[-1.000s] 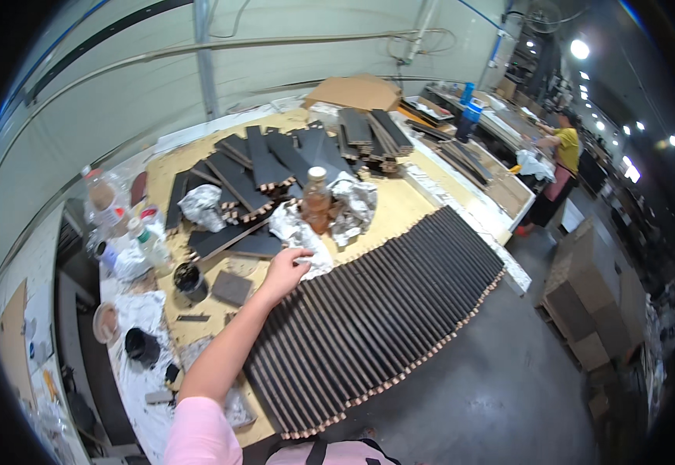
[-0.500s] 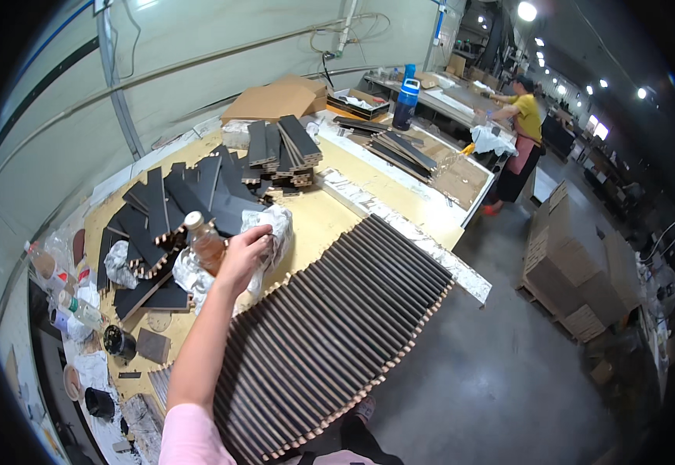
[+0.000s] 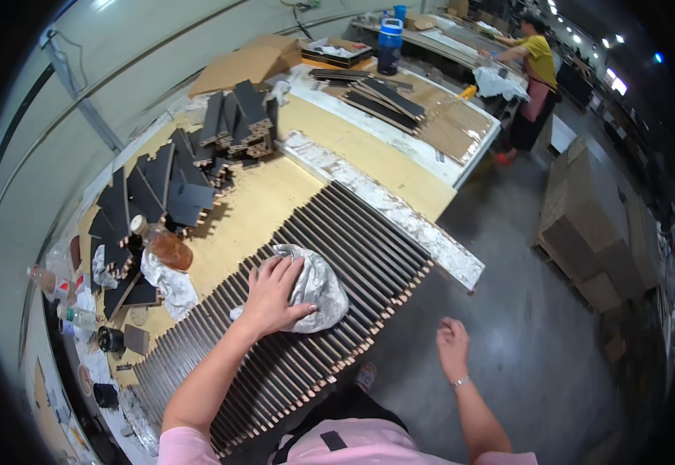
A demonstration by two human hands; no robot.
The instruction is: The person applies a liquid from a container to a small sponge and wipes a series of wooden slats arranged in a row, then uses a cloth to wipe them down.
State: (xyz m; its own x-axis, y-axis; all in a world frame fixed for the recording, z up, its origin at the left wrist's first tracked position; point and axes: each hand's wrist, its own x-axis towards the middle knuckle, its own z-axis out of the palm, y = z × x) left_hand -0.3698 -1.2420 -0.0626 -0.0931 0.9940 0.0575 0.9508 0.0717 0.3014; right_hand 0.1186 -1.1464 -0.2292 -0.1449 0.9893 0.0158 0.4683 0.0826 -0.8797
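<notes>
My left hand (image 3: pixel 272 296) presses on a crumpled, stained white cloth (image 3: pixel 320 296), its fingers bent over the near side. The cloth rests on a row of long, narrow black strips (image 3: pixel 368 240) with pale wooden ends, laid side by side across the table. Over the floor, right of the strips, my right hand (image 3: pixel 453 347) hangs with curled fingers and no visible object in it. A bottle of amber liquid (image 3: pixel 169 246) leans beside a second white rag (image 3: pixel 168 285), left of the strips.
Dark boards (image 3: pixel 140 190) lie heaped at the back left, near stacked black boards (image 3: pixel 237 116). A white-stained plank (image 3: pixel 399 217) borders the strips' far end. Cardboard boxes (image 3: pixel 585 217) stand on the floor at right. A person in a yellow top (image 3: pixel 540 62) works at a farther table.
My left hand has brought the cloth from beside the bottle to the right, onto the strips. The bottle now leans more. My right hand has come into view.
</notes>
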